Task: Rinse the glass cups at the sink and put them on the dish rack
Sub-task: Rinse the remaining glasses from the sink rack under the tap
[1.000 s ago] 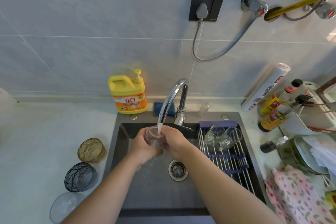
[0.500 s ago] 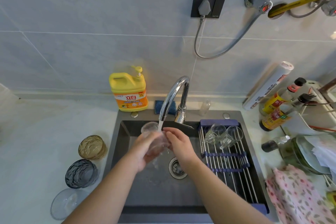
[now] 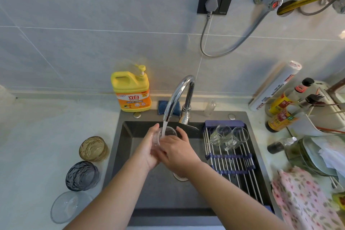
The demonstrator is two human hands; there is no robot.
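A clear glass cup (image 3: 169,132) sits under the running stream from the chrome faucet (image 3: 177,95), over the dark sink (image 3: 128,130). My left hand (image 3: 149,145) grips its left side and my right hand (image 3: 177,147) curls round its right side and bottom. Water falls into its mouth. Two clear glass cups (image 3: 220,134) (image 3: 238,137) lie on the roll-up dish rack (image 3: 233,160) across the sink's right part. On the counter to the left stand an amber glass cup (image 3: 93,148), a dark grey glass cup (image 3: 82,175) and a clear glass cup (image 3: 68,206).
A yellow detergent bottle (image 3: 131,89) and a blue sponge (image 3: 162,107) stand behind the sink. Sauce bottles (image 3: 281,110), a white roll (image 3: 276,86), plates (image 3: 317,155) and a pink floral cloth (image 3: 302,198) crowd the right counter. A plug and cable (image 3: 211,3) hang on the tiled wall.
Both hands turned the cup and brought it back upright under the stream; half a second ago it was tilted away lower in the sink.
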